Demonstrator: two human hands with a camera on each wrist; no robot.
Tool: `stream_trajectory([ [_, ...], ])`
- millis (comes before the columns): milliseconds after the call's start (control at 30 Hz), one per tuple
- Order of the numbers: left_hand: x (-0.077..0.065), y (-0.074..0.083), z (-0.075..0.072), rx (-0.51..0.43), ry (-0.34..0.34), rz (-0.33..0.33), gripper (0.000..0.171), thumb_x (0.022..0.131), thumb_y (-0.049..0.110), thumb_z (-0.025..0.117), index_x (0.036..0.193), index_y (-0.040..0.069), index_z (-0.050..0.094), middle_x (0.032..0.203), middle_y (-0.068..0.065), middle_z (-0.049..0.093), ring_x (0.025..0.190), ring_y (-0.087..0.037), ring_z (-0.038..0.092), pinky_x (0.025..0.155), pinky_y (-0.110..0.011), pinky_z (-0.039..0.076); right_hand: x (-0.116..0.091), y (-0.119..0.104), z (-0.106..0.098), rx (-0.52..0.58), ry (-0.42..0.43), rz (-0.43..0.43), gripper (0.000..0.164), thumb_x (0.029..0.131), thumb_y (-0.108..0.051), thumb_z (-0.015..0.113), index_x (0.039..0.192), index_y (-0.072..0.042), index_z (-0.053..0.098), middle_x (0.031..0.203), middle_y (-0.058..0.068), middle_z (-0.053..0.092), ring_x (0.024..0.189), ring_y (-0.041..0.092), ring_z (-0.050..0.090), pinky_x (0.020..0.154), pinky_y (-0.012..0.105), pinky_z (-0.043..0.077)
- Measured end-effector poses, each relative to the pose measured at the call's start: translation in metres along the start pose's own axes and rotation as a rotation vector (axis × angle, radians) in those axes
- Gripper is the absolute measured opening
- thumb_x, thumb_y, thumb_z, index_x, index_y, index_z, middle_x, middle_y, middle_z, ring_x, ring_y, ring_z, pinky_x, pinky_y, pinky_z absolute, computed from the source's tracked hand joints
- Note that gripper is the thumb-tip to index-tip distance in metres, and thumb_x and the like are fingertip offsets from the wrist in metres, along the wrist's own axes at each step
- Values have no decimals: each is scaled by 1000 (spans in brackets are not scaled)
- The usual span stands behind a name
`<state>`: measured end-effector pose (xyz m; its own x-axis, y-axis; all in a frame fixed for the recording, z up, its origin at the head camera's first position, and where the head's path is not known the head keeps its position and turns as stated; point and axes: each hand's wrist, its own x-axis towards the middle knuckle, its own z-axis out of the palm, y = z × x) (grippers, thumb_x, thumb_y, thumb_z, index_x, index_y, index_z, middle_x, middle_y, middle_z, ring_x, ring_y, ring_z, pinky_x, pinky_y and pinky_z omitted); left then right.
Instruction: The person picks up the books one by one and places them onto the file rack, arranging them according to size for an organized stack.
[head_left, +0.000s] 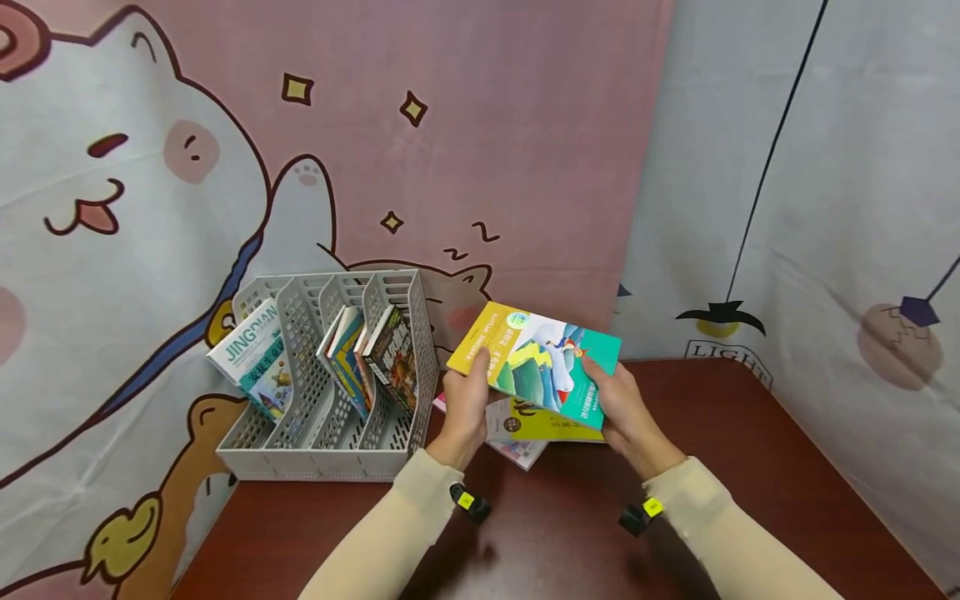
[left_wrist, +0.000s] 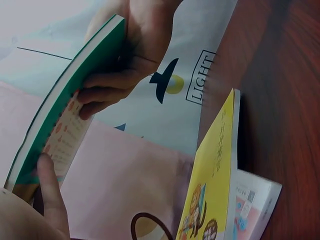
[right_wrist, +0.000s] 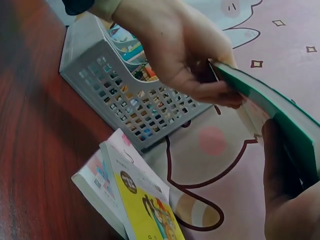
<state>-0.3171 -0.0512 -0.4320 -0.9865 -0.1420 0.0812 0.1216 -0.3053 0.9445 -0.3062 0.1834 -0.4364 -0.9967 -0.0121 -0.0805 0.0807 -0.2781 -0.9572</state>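
Both hands hold one book [head_left: 543,358] with a yellow, white and green illustrated cover, lifted above the table. My left hand [head_left: 467,408] grips its left end, thumb on the cover and fingers underneath. On the green end, my right hand [head_left: 626,408] does the same, as its curled fingers on the back cover show in the left wrist view. Below the held book lies a yellow-and-white book [head_left: 555,427], partly hidden by it. A pinkish book [head_left: 522,452] sticks out from under that one.
At the left of the dark red table [head_left: 750,467] stands a grey perforated file rack [head_left: 315,465] with several compartments. A white-and-teal book [head_left: 258,358] leans in its leftmost slot; several books [head_left: 393,354] lean in the right-hand slots. A printed curtain [head_left: 525,167] hangs behind.
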Motion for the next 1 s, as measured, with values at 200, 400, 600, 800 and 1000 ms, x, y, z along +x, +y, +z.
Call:
stream_trajectory([
  [200,3,9,-16,-6,-120,-79,47,109,36,71,146,7,65,119,-13,82,93,-17,84,81,-34,70,0,-5,-7,-43,-48,4,63,116,-48,54,166,-14,37,113,-10,79,97,11,82,88,32,69],
  [400,17,23,-40,9,-310,-198,45,111,31,67,148,4,63,117,-8,83,95,-17,84,85,-35,69,0,-16,-20,-82,-95,47,67,114,-50,57,165,-13,34,111,-9,80,95,13,83,86,33,69],
  [600,36,37,-48,107,-403,-262,45,114,32,61,151,7,61,116,-6,80,93,-16,82,77,-32,68,5,-21,-35,-134,-158,92,71,112,-55,61,165,-15,35,112,-7,80,96,14,83,87,35,69],
  [800,47,34,-43,204,-418,-316,45,112,44,64,141,9,66,106,-5,80,86,-17,82,73,-32,68,10,-19,-39,-209,-262,113,73,111,-54,62,163,-10,34,111,-1,81,93,18,84,84,38,70],
  [1000,45,25,-40,213,-425,-348,42,107,41,73,134,9,69,104,-6,82,86,-20,84,75,-35,69,13,-16,-37,-215,-285,147,73,111,-53,63,162,-8,36,110,0,81,91,18,84,83,37,70],
])
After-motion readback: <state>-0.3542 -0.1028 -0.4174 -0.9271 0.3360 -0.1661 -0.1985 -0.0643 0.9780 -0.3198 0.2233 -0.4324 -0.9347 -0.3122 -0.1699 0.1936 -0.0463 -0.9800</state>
